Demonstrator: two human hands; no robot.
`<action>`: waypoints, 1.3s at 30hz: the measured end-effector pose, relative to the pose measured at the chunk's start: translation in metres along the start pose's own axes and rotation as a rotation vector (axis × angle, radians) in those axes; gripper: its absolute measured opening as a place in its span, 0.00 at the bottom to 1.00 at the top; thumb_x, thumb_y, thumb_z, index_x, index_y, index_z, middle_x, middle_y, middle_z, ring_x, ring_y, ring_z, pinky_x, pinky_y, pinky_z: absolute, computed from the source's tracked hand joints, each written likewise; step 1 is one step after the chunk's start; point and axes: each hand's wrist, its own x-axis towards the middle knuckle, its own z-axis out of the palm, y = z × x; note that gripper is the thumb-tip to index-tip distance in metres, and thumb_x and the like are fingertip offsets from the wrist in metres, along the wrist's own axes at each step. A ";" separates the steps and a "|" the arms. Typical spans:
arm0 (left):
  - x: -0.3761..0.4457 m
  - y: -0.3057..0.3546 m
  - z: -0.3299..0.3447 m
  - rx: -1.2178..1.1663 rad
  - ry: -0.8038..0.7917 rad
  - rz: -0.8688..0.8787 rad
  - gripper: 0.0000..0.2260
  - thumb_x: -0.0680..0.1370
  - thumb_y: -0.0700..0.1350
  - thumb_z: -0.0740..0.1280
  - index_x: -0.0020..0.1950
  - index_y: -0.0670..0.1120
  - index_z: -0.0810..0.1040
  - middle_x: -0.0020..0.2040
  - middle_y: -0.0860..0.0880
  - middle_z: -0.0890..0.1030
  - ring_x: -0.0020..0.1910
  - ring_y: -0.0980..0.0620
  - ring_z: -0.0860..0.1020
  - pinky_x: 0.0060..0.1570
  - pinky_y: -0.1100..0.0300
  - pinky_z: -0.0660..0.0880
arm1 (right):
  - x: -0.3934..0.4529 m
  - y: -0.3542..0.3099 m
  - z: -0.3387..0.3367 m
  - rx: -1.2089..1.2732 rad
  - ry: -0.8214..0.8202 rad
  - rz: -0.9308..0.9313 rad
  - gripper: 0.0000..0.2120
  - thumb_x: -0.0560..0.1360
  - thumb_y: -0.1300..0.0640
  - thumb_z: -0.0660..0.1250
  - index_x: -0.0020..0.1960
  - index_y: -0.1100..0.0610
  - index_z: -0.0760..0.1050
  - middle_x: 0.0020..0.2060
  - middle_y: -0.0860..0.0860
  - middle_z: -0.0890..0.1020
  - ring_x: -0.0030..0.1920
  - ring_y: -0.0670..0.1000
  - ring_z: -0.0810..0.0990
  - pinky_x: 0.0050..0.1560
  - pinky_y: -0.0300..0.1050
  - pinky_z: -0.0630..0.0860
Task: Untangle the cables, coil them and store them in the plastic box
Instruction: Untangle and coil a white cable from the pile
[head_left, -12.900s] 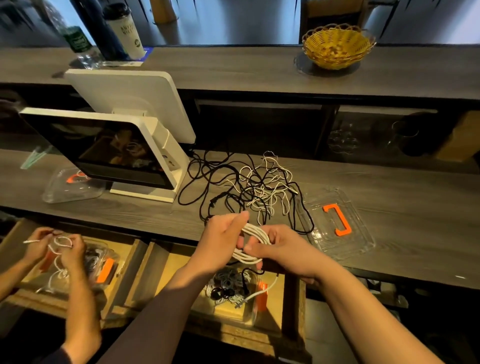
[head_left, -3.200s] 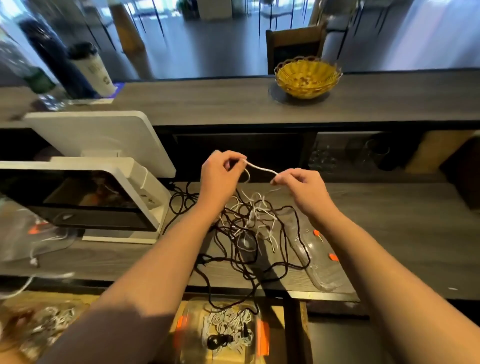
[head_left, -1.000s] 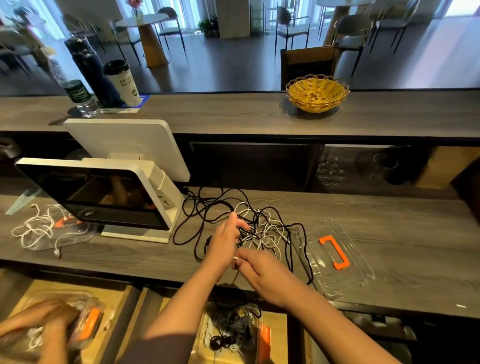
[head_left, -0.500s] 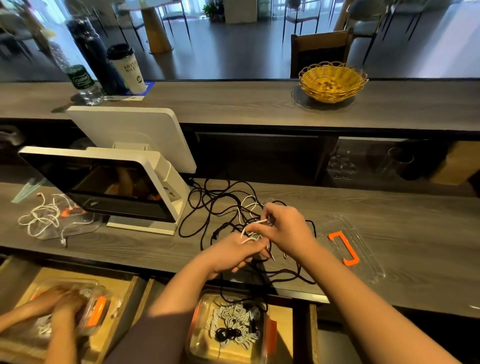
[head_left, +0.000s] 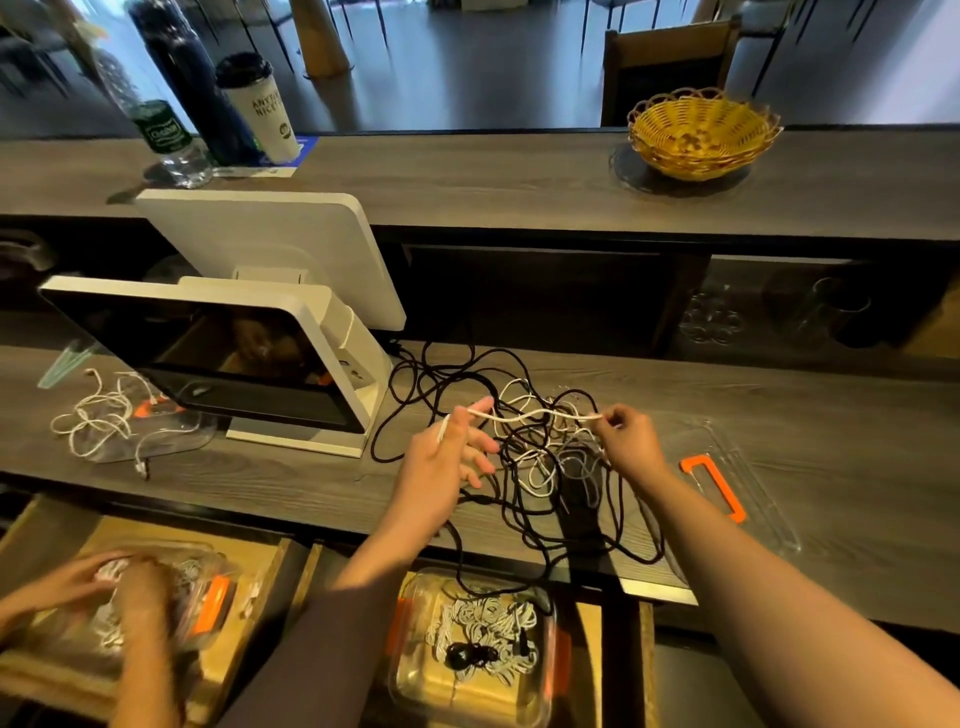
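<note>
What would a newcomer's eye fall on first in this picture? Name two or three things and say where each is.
First, the two hands, left hand and right hand, stretching a white cable between them above a black-and-white tangle on the counter. Next, the plastic box of coiled cables in the drawer below, and the yellow basket on the upper ledge, far right.

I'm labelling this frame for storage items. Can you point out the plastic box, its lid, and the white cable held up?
plastic box (head_left: 558, 654): head view, right orange clip.
lid (head_left: 711, 486): head view, orange handle.
white cable (head_left: 540, 414): head view, stretch between the hands.
</note>
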 end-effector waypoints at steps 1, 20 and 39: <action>-0.001 0.001 0.000 -0.010 0.007 0.014 0.23 0.80 0.61 0.54 0.68 0.54 0.76 0.43 0.47 0.83 0.39 0.52 0.80 0.36 0.61 0.77 | 0.001 -0.003 -0.002 0.161 -0.021 0.067 0.07 0.81 0.56 0.65 0.44 0.54 0.75 0.41 0.54 0.79 0.41 0.51 0.77 0.39 0.44 0.74; -0.013 0.033 0.013 -0.453 0.213 0.000 0.22 0.81 0.61 0.51 0.68 0.54 0.75 0.54 0.48 0.86 0.57 0.48 0.83 0.51 0.55 0.78 | -0.045 -0.081 -0.069 0.468 -0.049 -0.218 0.05 0.79 0.60 0.67 0.46 0.54 0.80 0.40 0.53 0.81 0.32 0.44 0.74 0.33 0.37 0.72; -0.049 0.053 0.044 -0.049 0.063 0.055 0.22 0.84 0.60 0.47 0.60 0.61 0.82 0.50 0.50 0.85 0.47 0.59 0.82 0.38 0.71 0.75 | -0.148 -0.044 -0.001 0.221 -0.320 -0.454 0.30 0.77 0.33 0.53 0.47 0.56 0.81 0.43 0.58 0.81 0.46 0.58 0.78 0.52 0.57 0.74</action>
